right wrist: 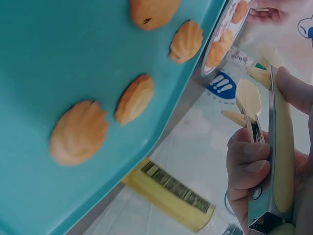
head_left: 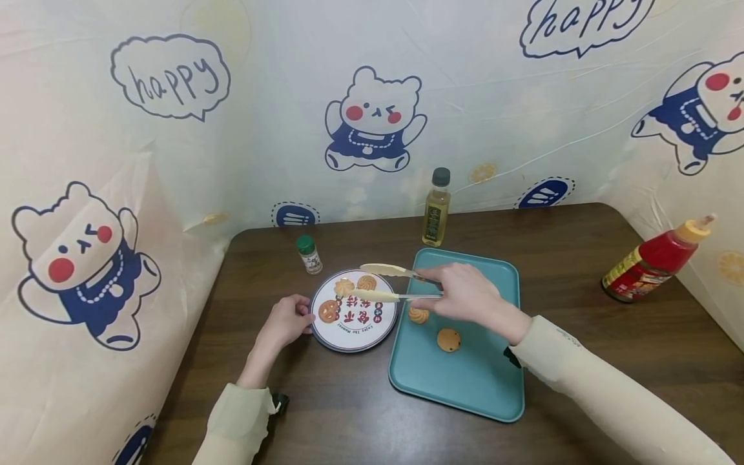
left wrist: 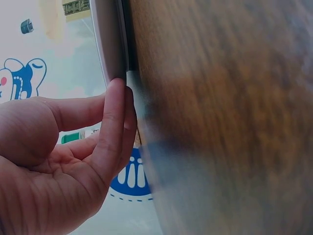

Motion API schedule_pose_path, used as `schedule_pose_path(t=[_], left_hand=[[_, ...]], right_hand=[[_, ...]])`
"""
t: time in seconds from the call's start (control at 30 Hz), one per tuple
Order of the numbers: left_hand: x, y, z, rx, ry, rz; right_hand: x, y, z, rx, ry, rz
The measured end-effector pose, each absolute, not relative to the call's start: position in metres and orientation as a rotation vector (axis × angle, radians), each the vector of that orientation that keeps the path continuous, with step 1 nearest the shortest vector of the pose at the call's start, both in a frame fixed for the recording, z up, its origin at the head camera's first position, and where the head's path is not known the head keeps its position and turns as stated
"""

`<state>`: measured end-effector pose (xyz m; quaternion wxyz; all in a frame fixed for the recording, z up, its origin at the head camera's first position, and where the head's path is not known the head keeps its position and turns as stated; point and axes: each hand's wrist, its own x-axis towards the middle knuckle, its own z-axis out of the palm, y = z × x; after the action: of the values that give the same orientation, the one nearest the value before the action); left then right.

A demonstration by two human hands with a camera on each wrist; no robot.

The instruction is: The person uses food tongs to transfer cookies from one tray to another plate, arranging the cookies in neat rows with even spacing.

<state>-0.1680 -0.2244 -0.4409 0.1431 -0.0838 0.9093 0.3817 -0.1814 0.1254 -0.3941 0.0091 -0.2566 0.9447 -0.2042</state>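
Observation:
My left hand (head_left: 289, 320) pinches the left rim of a round white plate (head_left: 356, 328) printed with red characters. In the left wrist view, thumb and fingertips (left wrist: 116, 88) meet at the plate's edge (left wrist: 108, 39). Three cookies lie on the plate, among them a ring-patterned cookie (head_left: 329, 311). With my right hand (head_left: 465, 292) I grip a pair of tongs (head_left: 378, 296), their cream tips spread apart above the plate with nothing between them. Beneath that hand is a teal tray (head_left: 465, 387). It bears a round cookie (head_left: 448, 340), a swirled cookie (head_left: 418, 315) and other cookies (right wrist: 80, 132) hidden from the head view.
Behind the tray stands an oil bottle (head_left: 436, 210). A green-capped seasoning jar (head_left: 309, 256) is just behind the plate. At the right of the brown table (head_left: 325, 413) there is a red sauce bottle (head_left: 651, 261). Printed cloth (head_left: 261, 142) hangs around the table.

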Motion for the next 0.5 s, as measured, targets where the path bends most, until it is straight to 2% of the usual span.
schedule_pose_path(t=[0.5], left_hand=[[-0.168,-0.224,-0.442,-0.248,2.627,1.094]], right_hand=[[-0.172,0.187,-0.397,-0.726,3.024,-0.617]])
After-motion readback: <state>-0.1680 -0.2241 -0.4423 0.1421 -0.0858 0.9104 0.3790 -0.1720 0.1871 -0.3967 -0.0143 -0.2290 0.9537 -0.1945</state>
